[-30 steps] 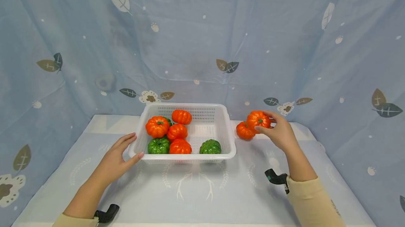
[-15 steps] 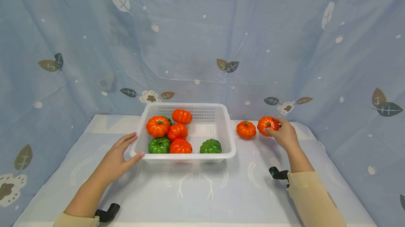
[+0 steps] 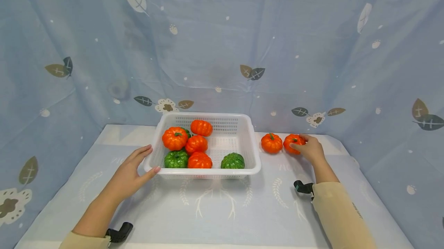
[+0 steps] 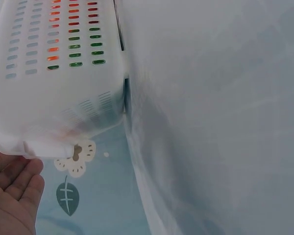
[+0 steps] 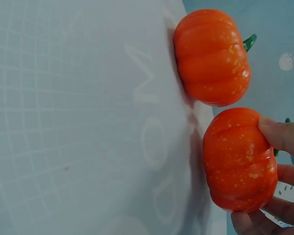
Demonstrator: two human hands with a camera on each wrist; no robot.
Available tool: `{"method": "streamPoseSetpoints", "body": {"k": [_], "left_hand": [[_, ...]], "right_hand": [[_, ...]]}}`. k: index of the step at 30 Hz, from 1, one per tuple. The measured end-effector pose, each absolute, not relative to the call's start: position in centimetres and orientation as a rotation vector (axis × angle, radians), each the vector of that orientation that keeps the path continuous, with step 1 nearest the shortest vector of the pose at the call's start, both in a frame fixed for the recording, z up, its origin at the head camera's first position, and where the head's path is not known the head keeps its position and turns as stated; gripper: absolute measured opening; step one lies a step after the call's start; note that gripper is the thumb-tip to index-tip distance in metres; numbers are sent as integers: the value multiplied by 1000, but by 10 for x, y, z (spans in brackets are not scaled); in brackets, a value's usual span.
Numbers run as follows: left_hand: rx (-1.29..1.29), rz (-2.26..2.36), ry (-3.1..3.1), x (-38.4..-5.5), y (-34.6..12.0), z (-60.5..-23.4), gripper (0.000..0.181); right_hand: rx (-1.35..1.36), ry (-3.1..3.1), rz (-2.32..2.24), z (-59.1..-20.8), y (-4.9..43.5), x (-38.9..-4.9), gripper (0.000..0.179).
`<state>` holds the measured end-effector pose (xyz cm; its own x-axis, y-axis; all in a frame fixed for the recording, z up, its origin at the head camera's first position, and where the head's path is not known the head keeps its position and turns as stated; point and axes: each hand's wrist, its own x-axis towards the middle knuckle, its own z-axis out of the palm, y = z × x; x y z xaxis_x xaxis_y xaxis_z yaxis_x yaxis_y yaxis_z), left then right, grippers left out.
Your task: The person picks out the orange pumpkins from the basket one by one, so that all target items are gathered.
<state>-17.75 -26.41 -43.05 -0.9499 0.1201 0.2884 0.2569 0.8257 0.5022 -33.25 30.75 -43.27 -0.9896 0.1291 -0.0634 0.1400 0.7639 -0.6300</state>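
Observation:
My right hand (image 3: 313, 151) holds a small orange pumpkin (image 3: 290, 143) by its right side, down at the tabletop. In the right wrist view, thumb and fingers (image 5: 284, 134) lie around that pumpkin, and a second orange pumpkin (image 5: 210, 56) with a green stem sits close beside it. A white plastic basket (image 3: 216, 171) stands to the left of both. Against the basket's left rim, near the front corner, rests my left hand (image 3: 125, 179), its fingers mostly straight. The left wrist view shows those fingertips (image 4: 33, 169) touching the rim from outside.
Inside the basket, orange pumpkins (image 3: 196, 144) and green pumpkins (image 3: 176, 159) crowd the left half. One green pumpkin (image 3: 232, 160) lies alone at the front right. A patterned blue curtain (image 3: 222, 48) rises right behind the table (image 3: 215, 218).
My right hand has carried its pumpkin rightward and down, from in front of the other orange pumpkin to the tabletop at that one's right. My left hand stays at the basket.

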Motion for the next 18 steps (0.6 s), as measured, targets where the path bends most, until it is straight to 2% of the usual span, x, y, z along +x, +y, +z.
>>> {"method": "streamPoseSetpoints", "body": {"k": [18], "left_hand": [[-306, -791, -2767, -177, -264, -431, 80]], "right_hand": [[232, 2827, -1136, -444, 311, -335, 75]]}}
